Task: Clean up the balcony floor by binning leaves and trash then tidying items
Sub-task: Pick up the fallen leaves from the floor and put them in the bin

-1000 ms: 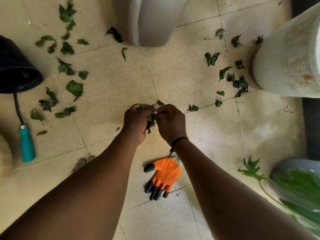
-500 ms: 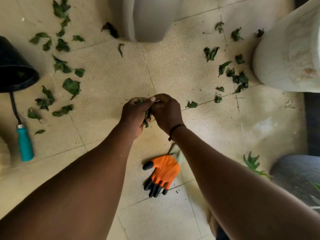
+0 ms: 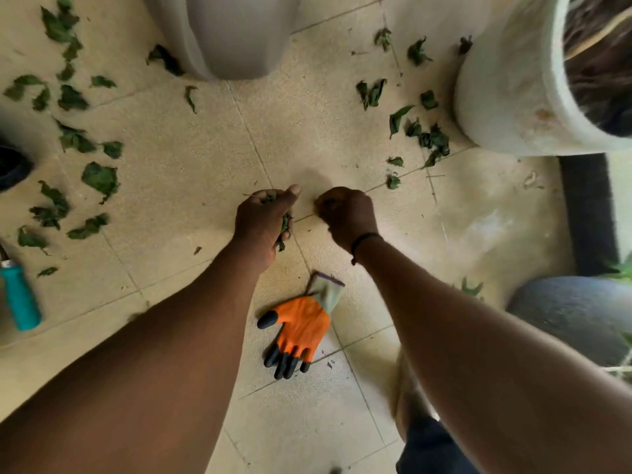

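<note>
- Left hand [image 3: 261, 224]: fingers curled round a wad of leaves [image 3: 284, 224], thumb straight.
- Right hand [image 3: 347, 213]: fingers curled under; whether they hold anything cannot be told. The hands are apart, mid-floor.
- Loose leaves [image 3: 99, 177] lie toward the floor's [image 3: 191, 159] left edge; more [image 3: 431, 138] beside the right pot [image 3: 506, 97].
- Glove [image 3: 302, 328] lies between the forearms.
- Teal handle [image 3: 20, 297] at the left edge.
</note>
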